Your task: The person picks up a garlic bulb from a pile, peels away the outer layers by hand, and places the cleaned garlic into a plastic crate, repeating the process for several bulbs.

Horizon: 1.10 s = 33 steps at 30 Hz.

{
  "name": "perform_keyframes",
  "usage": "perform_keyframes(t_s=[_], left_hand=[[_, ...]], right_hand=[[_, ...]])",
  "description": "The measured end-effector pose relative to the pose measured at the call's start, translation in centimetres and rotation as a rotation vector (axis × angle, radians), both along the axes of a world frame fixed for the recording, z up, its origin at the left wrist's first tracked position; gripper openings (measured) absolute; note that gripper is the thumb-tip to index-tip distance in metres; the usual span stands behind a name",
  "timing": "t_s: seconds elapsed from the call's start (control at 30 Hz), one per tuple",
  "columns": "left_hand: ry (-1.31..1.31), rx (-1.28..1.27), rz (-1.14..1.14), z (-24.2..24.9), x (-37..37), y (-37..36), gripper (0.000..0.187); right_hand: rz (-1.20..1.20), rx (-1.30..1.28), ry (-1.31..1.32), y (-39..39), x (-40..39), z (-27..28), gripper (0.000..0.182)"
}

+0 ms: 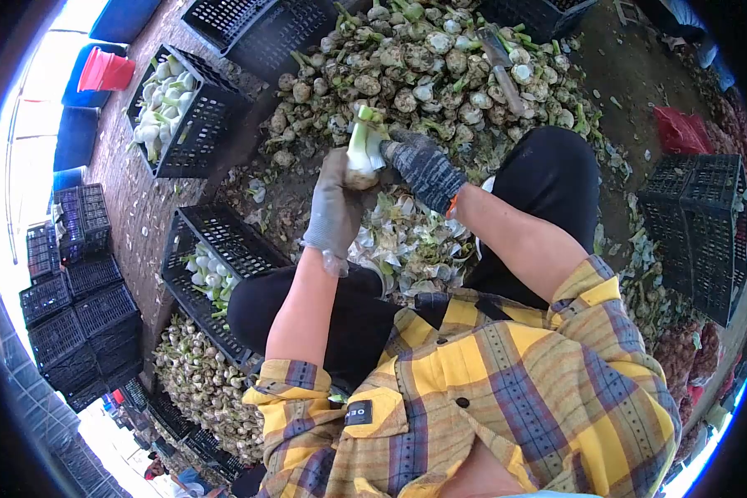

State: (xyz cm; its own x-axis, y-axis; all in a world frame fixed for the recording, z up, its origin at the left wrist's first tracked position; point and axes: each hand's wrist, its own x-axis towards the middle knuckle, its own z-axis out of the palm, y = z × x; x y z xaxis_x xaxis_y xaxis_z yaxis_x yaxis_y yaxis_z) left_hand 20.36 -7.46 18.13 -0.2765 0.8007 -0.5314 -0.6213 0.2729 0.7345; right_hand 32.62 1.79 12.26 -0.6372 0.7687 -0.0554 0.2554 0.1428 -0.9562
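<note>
My left hand (336, 187), in a pale grey glove, grips a fresh garlic bulb (361, 158) from below and the side. The bulb is upright, its thick white and green stem pointing away from me. At the stem, my right hand (423, 170), in a dark knit glove, has its fingers closed on the garlic's loose outer skin (377, 133). Beneath both hands lies a heap of peeled skins (411, 241) between my legs. Beyond them spreads a large pile of soiled garlic bulbs (407, 75).
A long flat object (502, 75) lies on the pile. Black crates holding cleaned white bulbs stand at upper left (192, 124) and beside my left knee (216, 249). More crates are stacked left (83, 324) and right (697, 232). A red bucket (106, 70) is at far left.
</note>
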Motion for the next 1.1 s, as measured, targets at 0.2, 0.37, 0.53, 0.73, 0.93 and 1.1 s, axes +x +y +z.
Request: perform_keyframes(t_s=[0.2, 0.37, 0.53, 0.73, 0.93, 1.1], left_hand=[[0.335, -0.054, 0.024, -0.5, 1.2, 0.0, 0.036], [0.084, 0.014, 0.07, 0.0, 0.2, -0.3, 0.032], [-0.092, -0.046, 0.081, 0.4, 0.3, -0.3, 0.03], [-0.049, -0.013, 0.133, 0.0, 0.0, 0.1, 0.034], [-0.029, -0.097, 0.073, 0.6, 0.2, 0.2, 0.029], [-0.021, -0.057, 0.164, -0.4, 0.1, 0.3, 0.025]], right_hand=[[0.036, 0.085, 0.028, -0.2, -0.4, -2.2, 0.015], [0.111, 0.355, -0.029, 0.3, 0.7, -0.5, 0.015], [-0.08, -0.357, 0.126, -0.1, 0.0, 0.7, 0.023], [0.021, 0.258, 0.1, -0.1, 0.9, 1.4, 0.02], [-0.064, -0.663, 0.425, -0.4, 0.8, 3.7, 0.021], [-0.089, -0.842, 0.569, -1.1, 0.8, 3.9, 0.019]])
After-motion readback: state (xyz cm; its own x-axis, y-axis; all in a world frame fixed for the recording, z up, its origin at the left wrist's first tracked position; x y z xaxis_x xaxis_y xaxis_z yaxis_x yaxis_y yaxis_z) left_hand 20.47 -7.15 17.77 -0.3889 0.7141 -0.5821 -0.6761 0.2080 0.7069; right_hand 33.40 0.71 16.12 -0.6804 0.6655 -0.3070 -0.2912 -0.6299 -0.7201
